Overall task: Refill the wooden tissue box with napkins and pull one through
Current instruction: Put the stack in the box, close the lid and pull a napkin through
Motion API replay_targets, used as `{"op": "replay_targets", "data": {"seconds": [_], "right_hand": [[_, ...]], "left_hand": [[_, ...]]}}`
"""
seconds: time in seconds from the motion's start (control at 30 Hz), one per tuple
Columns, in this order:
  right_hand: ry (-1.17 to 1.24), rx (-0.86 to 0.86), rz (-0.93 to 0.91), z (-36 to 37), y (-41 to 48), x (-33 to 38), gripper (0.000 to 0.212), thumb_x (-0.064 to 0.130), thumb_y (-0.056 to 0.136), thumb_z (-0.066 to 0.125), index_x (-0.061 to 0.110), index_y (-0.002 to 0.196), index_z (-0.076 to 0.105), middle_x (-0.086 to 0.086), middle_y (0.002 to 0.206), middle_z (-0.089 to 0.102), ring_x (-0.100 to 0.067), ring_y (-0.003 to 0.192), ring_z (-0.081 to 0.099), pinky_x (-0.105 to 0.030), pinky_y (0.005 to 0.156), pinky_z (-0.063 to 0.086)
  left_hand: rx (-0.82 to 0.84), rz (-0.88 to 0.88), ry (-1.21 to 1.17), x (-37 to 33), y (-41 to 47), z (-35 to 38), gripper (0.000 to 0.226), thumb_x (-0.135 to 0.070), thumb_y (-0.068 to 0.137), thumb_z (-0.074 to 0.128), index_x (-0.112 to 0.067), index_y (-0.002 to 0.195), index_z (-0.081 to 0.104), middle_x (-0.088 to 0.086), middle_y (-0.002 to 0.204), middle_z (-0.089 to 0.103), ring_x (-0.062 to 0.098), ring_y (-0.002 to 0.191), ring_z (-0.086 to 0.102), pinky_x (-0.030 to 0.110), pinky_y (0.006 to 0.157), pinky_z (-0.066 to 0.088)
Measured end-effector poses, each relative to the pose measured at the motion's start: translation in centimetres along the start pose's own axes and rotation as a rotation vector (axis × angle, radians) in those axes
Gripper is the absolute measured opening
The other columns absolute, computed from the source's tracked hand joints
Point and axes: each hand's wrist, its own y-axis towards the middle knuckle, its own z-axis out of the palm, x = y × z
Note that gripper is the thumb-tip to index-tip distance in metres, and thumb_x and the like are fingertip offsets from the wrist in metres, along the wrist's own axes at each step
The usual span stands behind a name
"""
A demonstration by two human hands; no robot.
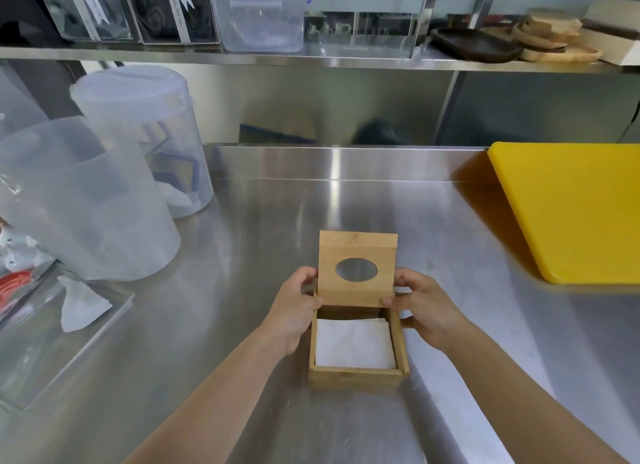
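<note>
A square wooden tissue box (pixel 356 376) stands on the steel counter in front of me. Inside it lies a flat stack of white napkins (pixel 355 344). Its wooden lid (pixel 356 292), with an oval hole in the middle, is tipped up nearly upright over the box's far edge. My left hand (pixel 298 311) grips the lid's left edge, fingers curled around it. At the lid's lower right corner my right hand (pixel 420 307) pinches it, thumb on the front face.
Two tall clear plastic containers (pixel 104 200) stand at the left. A clear tray (pixel 45 339) with loose white napkins (pixel 81 306) lies at the front left. A yellow cutting board (pixel 575 210) lies at the right. A steel shelf (pixel 311 59) with containers runs overhead.
</note>
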Motion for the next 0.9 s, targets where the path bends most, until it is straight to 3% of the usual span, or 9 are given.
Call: {"op": "replay_targets", "data": {"seconds": [0.2, 0.3, 0.37, 0.4, 0.5, 0.57, 0.67, 0.77, 0.9], "right_hand": [[0.085, -0.136, 0.012, 1.1, -0.2, -0.5, 0.026, -0.021, 0.074, 0.044, 0.004, 0.072, 0.053, -0.009, 0.068, 0.049, -0.022, 0.069, 0.045, -0.041, 0.073, 0.035], [0.235, -0.140, 0.096, 1.1, -0.5, -0.8, 0.028, -0.012, 0.076, 0.039, 0.009, 0.068, 0.056, -0.006, 0.075, 0.051, -0.023, 0.082, 0.046, -0.039, 0.069, 0.037], [0.407, -0.159, 0.218, 0.5, -0.9, -0.9, 0.024, 0.006, 0.079, 0.045, 0.014, 0.066, 0.064, -0.011, 0.091, 0.057, -0.027, 0.095, 0.049, -0.040, 0.071, 0.039], [0.451, -0.151, 0.276, 0.2, -1.0, -1.0, 0.018, 0.021, 0.080, 0.051, 0.014, 0.079, 0.067, -0.014, 0.104, 0.058, -0.031, 0.102, 0.051, -0.043, 0.074, 0.040], [0.373, 0.046, 0.360, -0.5, -1.4, -1.2, 0.063, 0.056, 0.070, 0.059, 0.012, 0.114, 0.057, -0.015, 0.118, 0.057, -0.035, 0.111, 0.052, -0.050, 0.073, 0.045], [0.306, 0.151, 0.332, -0.7, -1.8, -1.0, 0.043, 0.050, 0.071, 0.057, 0.013, 0.091, 0.066, -0.011, 0.097, 0.060, -0.030, 0.093, 0.054, -0.046, 0.074, 0.045], [0.240, 0.178, 0.279, -0.5, -2.1, -0.9, 0.021, 0.024, 0.073, 0.048, 0.016, 0.063, 0.065, -0.006, 0.080, 0.053, -0.023, 0.076, 0.048, -0.038, 0.067, 0.045], [0.125, 0.195, 0.220, -0.1, -2.1, -1.4, 0.049, 0.015, 0.060, 0.048, 0.014, 0.105, 0.066, -0.006, 0.094, 0.057, -0.022, 0.082, 0.052, -0.030, 0.056, 0.050], [-0.047, 0.159, 0.108, 0.5, -2.5, -2.0, 0.050, 0.005, 0.067, 0.046, 0.027, 0.110, 0.061, -0.001, 0.096, 0.055, -0.016, 0.080, 0.052, -0.029, 0.056, 0.050]], "left_hand": [[-0.141, 0.018, -0.071, 0.9, -0.1, 0.7, 0.034, 0.015, 0.078, 0.041, -0.013, 0.068, 0.059, 0.008, 0.080, 0.060, 0.026, 0.085, 0.049, 0.036, 0.075, 0.040], [-0.111, -0.074, -0.257, 0.4, -0.4, 0.0, 0.028, 0.006, 0.083, 0.043, -0.011, 0.087, 0.064, 0.009, 0.091, 0.062, 0.027, 0.095, 0.053, 0.043, 0.081, 0.041], [-0.029, -0.195, -0.482, 0.4, -0.2, -1.4, 0.029, -0.014, 0.086, 0.052, -0.008, 0.114, 0.058, 0.014, 0.114, 0.060, 0.029, 0.120, 0.047, 0.054, 0.096, 0.036], [0.058, -0.293, -0.539, 0.4, -0.1, -2.3, 0.053, -0.033, 0.083, 0.058, -0.008, 0.129, 0.047, 0.017, 0.132, 0.051, 0.030, 0.132, 0.037, 0.060, 0.103, 0.027], [0.332, -0.458, -0.510, 0.4, -0.3, -3.4, 0.112, -0.067, 0.055, 0.069, -0.024, 0.146, 0.019, 0.014, 0.153, 0.023, 0.032, 0.142, 0.018, 0.070, 0.104, 0.015], [0.425, -0.446, -0.435, 0.1, -1.0, -3.1, 0.089, -0.055, 0.061, 0.068, -0.022, 0.138, 0.037, 0.011, 0.142, 0.041, 0.031, 0.129, 0.038, 0.065, 0.098, 0.029], [0.442, -0.369, -0.362, -0.1, -1.9, -2.2, 0.036, -0.026, 0.065, 0.056, -0.018, 0.100, 0.060, 0.008, 0.107, 0.054, 0.026, 0.094, 0.052, 0.052, 0.086, 0.042], [0.371, -0.318, -0.243, 0.2, -2.2, -1.5, 0.040, -0.006, 0.073, 0.046, -0.019, 0.109, 0.055, 0.005, 0.095, 0.056, 0.021, 0.079, 0.054, 0.036, 0.065, 0.050], [0.286, -0.239, -0.067, 0.9, -2.8, -1.1, 0.063, 0.007, 0.076, 0.044, -0.032, 0.125, 0.042, 0.001, 0.116, 0.056, 0.020, 0.089, 0.056, 0.040, 0.065, 0.053]]}}
